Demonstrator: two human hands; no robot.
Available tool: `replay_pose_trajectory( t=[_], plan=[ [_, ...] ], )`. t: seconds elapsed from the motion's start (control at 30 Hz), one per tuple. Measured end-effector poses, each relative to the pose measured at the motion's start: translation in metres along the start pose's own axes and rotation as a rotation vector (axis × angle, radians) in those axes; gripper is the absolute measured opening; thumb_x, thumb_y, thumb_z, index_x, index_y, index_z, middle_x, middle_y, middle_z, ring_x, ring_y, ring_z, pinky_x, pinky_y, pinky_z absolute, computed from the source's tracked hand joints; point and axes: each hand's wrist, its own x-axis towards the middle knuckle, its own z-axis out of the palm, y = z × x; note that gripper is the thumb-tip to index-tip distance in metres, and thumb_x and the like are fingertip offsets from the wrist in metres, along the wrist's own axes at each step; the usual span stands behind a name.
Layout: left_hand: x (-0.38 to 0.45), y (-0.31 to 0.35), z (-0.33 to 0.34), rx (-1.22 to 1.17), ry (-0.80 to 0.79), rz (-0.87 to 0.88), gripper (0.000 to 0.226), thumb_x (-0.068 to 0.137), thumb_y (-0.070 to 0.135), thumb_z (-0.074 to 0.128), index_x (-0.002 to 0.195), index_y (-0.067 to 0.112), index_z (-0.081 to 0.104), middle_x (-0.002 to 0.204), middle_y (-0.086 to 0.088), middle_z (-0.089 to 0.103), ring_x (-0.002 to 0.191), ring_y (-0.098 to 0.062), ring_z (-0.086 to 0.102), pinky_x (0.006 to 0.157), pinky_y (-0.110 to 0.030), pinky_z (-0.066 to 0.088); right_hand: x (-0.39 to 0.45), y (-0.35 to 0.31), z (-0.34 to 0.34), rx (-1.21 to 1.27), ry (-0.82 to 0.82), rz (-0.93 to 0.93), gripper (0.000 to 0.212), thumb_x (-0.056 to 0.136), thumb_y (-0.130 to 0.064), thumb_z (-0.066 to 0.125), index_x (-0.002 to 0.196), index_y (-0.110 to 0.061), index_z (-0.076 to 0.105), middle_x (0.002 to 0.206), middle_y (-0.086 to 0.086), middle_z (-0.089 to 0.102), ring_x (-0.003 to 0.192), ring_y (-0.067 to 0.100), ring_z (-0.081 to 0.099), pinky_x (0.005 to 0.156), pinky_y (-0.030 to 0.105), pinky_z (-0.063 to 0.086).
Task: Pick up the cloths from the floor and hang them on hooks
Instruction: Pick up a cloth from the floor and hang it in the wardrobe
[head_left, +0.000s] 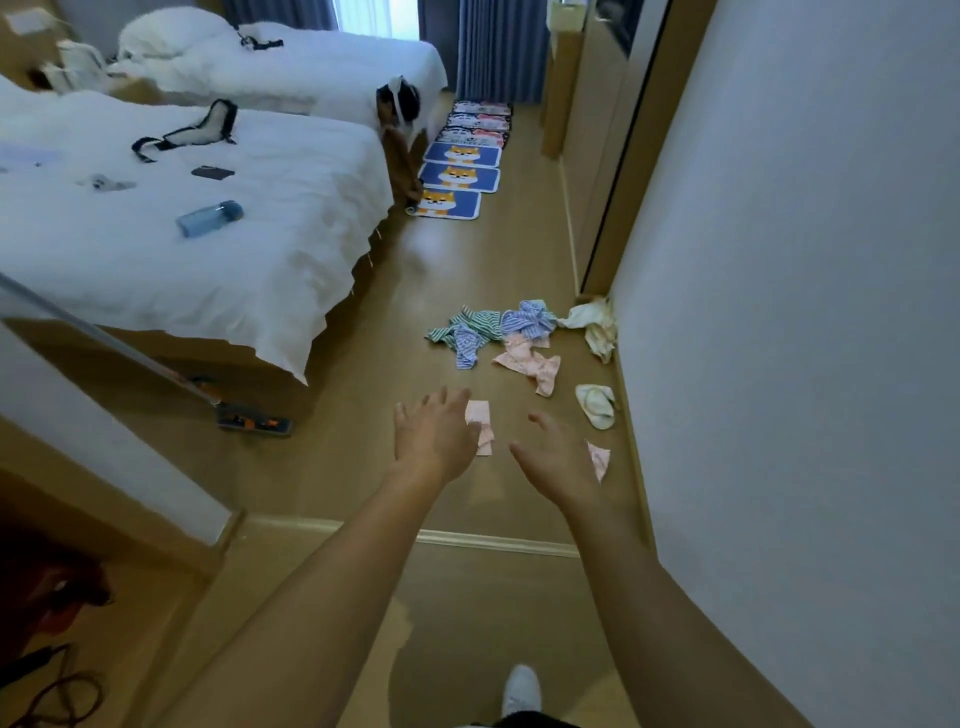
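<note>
Left: white bed, blue bottle lying on it, mop head on floor beside. Centre: left hand outstretched, fingers spread, holding nothing, above pink cloth, long axis near-to-far. Beyond: striped cloths bunched, crumpled pink cloth. Right hand open, empty. Cream cloths against right wall.

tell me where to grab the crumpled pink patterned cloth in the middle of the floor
Pinch the crumpled pink patterned cloth at its raised bunched middle, coming from above. It lies spread on the wooden floor with no edge lifted, so the folds probably give fingers most to close on.
</note>
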Motion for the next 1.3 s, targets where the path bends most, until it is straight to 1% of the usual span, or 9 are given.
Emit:
replay_pose_trajectory(
  t=[0.07, 0.2, 0.4, 0.5, 0.63, 0.9, 1.03, 1.13, 1.3],
  plan=[
    [0.019, 0.022, 0.009, 0.013, -0.005, 0.018, 0.050, 0.098, 0.042, 0.046, 0.145, 0.031, 0.036, 0.148, -0.002, 0.042, 0.136, -0.026, 0.039, 0.115, -0.053, 0.018, 0.017, 0.017, -0.015, -0.007, 0.004, 0.026, 0.056, 0.090, -0.029, 0.060, 0.142, -0.015, 0.046, 0.145, 0.008, 0.047, 0.134, 0.024, 0.042, 0.108, 0.034, 0.033],
    [0.046, 0.053, 0.025, 0.016, -0.018, 0.052, 0.049, 0.097, 0.040, 0.048, 0.144, 0.030, 0.038, 0.144, -0.002, 0.045, 0.132, -0.027, 0.043, 0.112, -0.050, 0.024, 0.040, 0.044, -0.040, 0.016, 0.014, 0.052, 0.055, 0.089, -0.030, 0.060, 0.141, -0.016, 0.046, 0.143, 0.008, 0.050, 0.129, 0.025, 0.047, 0.107, 0.039, 0.039],
    [0.083, 0.066, 0.051, 0.057, -0.058, 0.067, 0.048, 0.098, 0.035, 0.048, 0.145, 0.030, 0.038, 0.145, -0.001, 0.046, 0.130, -0.027, 0.045, 0.111, -0.049, 0.028, 0.084, 0.065, -0.058, 0.000, -0.011, 0.070, 0.057, 0.089, -0.031, 0.061, 0.141, -0.015, 0.046, 0.144, 0.009, 0.048, 0.131, 0.026, 0.045, 0.106, 0.036, 0.039],
    [0.109, 0.053, 0.060, 0.085, -0.082, 0.064, 0.049, 0.098, 0.033, 0.047, 0.146, 0.028, 0.038, 0.144, -0.004, 0.047, 0.126, -0.030, 0.048, 0.107, -0.046, 0.033, 0.110, 0.063, -0.055, 0.023, -0.038, 0.096, 0.057, 0.088, -0.032, 0.060, 0.141, -0.017, 0.046, 0.143, 0.010, 0.048, 0.129, 0.027, 0.047, 0.105, 0.038, 0.040],
    [0.157, 0.035, 0.072, 0.098, -0.127, 0.044, 0.049, 0.098, 0.033, 0.047, 0.145, 0.026, 0.038, 0.142, -0.005, 0.048, 0.125, -0.031, 0.049, 0.104, -0.045, 0.034, 0.151, 0.057, -0.047, 0.026, -0.078, 0.125, 0.056, 0.088, -0.036, 0.059, 0.141, -0.021, 0.045, 0.143, 0.009, 0.048, 0.128, 0.027, 0.048, 0.104, 0.042, 0.042],
    [0.284, 0.002, 0.089, 0.092, -0.195, 0.056, 0.049, 0.097, 0.026, 0.047, 0.145, 0.027, 0.038, 0.143, -0.006, 0.047, 0.126, -0.032, 0.049, 0.103, -0.043, 0.036, 0.273, 0.029, -0.021, -0.063, -0.135, 0.167, 0.056, 0.090, -0.033, 0.060, 0.142, -0.019, 0.045, 0.142, 0.010, 0.049, 0.127, 0.027, 0.050, 0.100, 0.036, 0.043],
    [0.345, -0.022, 0.094, 0.077, -0.237, 0.079, 0.051, 0.096, 0.021, 0.049, 0.146, 0.026, 0.036, 0.144, -0.008, 0.045, 0.125, -0.034, 0.050, 0.104, -0.044, 0.038, 0.337, 0.014, 0.003, -0.101, -0.178, 0.177, 0.055, 0.090, -0.032, 0.062, 0.140, -0.016, 0.047, 0.140, 0.010, 0.052, 0.126, 0.025, 0.051, 0.101, 0.036, 0.043],
    [0.385, -0.041, 0.098, 0.085, -0.272, 0.090, 0.053, 0.097, 0.022, 0.050, 0.148, 0.024, 0.035, 0.145, -0.008, 0.044, 0.125, -0.035, 0.049, 0.104, -0.043, 0.037, 0.375, 0.007, 0.025, -0.145, -0.211, 0.192, 0.052, 0.089, -0.034, 0.061, 0.137, -0.017, 0.050, 0.136, 0.011, 0.055, 0.124, 0.026, 0.052, 0.100, 0.035, 0.042],
    [0.445, -0.069, 0.120, 0.076, -0.247, 0.130, 0.053, 0.096, 0.025, 0.054, 0.146, 0.024, 0.037, 0.144, -0.007, 0.046, 0.125, -0.034, 0.049, 0.101, -0.040, 0.037, 0.439, 0.019, 0.063, -0.198, -0.272, 0.174, 0.051, 0.090, -0.035, 0.061, 0.136, -0.014, 0.051, 0.136, 0.012, 0.055, 0.124, 0.028, 0.052, 0.103, 0.040, 0.042]
  ],
)
